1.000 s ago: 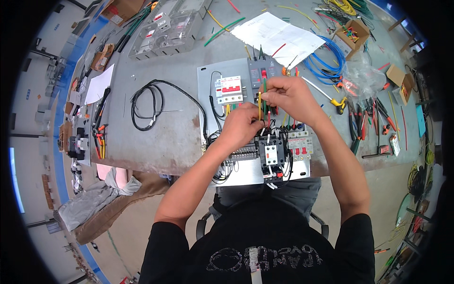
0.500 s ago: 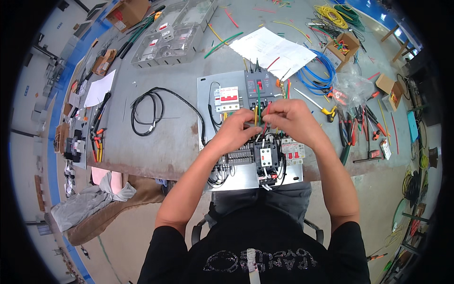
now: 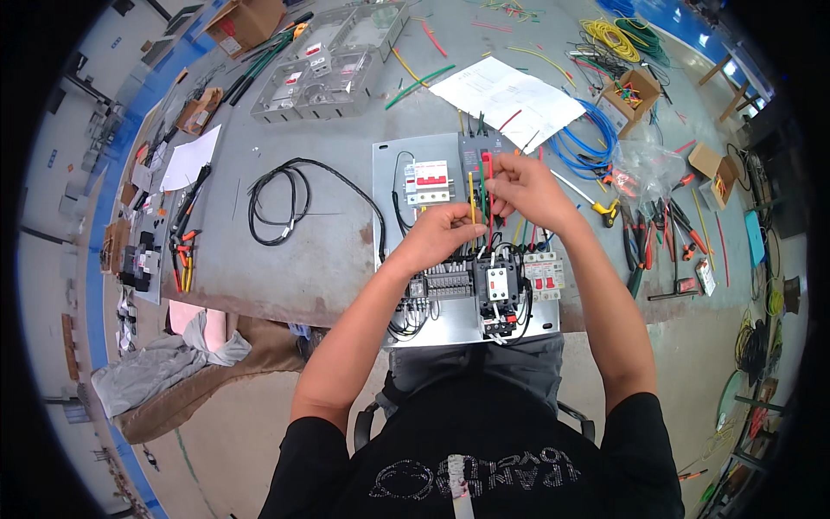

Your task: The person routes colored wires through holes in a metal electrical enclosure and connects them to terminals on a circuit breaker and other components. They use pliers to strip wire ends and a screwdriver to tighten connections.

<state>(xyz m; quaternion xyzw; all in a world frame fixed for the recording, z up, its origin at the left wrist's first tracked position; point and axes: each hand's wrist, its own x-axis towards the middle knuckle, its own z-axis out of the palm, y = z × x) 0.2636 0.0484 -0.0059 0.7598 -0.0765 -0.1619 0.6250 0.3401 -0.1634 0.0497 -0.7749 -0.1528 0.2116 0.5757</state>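
Observation:
A metal mounting plate [image 3: 415, 149] carrying electrical parts lies at the bench's near edge in front of me. Upright between my hands stand a yellow wire [image 3: 472, 195], a green wire [image 3: 482, 186] and a red wire [image 3: 490, 173]. My right hand [image 3: 529, 192] pinches the red wire, its fingers just below the dark circuit breaker [image 3: 471, 156]. My left hand [image 3: 439, 235] is closed at the yellow wire, thumb and forefinger together; its grip is partly hidden. Below the hands sit a black contactor [image 3: 497, 285] and a terminal strip [image 3: 448, 285]. A white breaker with red switches [image 3: 432, 176] is mounted at upper left.
Printed sheets [image 3: 510, 95] lie behind the plate, beside a blue wire coil [image 3: 588, 143]. At right are a yellow-handled screwdriver [image 3: 605, 209], several pliers [image 3: 640, 238] and a small carton [image 3: 629, 91]. A black cable [image 3: 281, 203] loops at left; clear plastic boxes [image 3: 324, 82] stand further back.
My right hand has moved up toward the dark breaker, and the red wire now stands straighter and higher. My left hand stays low by the wires. The whole view has shifted slightly.

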